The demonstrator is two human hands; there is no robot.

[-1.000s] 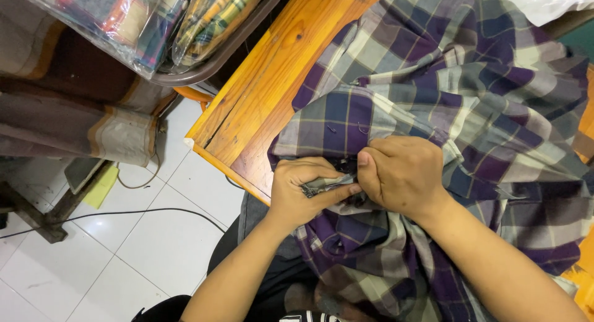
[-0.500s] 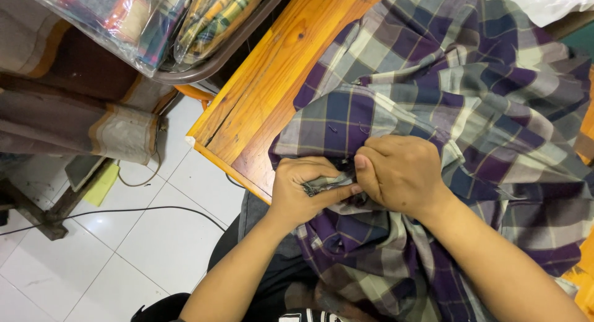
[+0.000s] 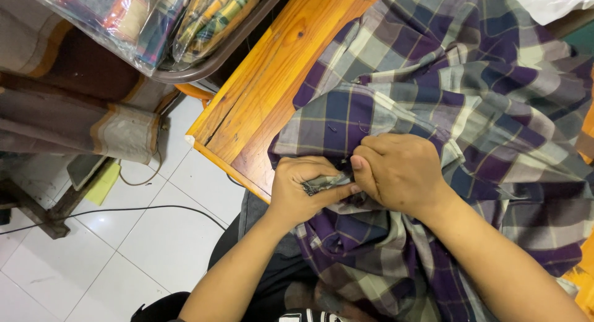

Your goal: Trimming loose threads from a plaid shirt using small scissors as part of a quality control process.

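Left hand [image 3: 303, 189] and right hand [image 3: 399, 170] pressed together, both pinching a fold of the purple-and-grey plaid cotton shirt [image 3: 445, 93] at the orange varnished wooden counter [image 3: 266, 81] edge. Risk: the overhanging cloth's weight may drag the pinched fold loose
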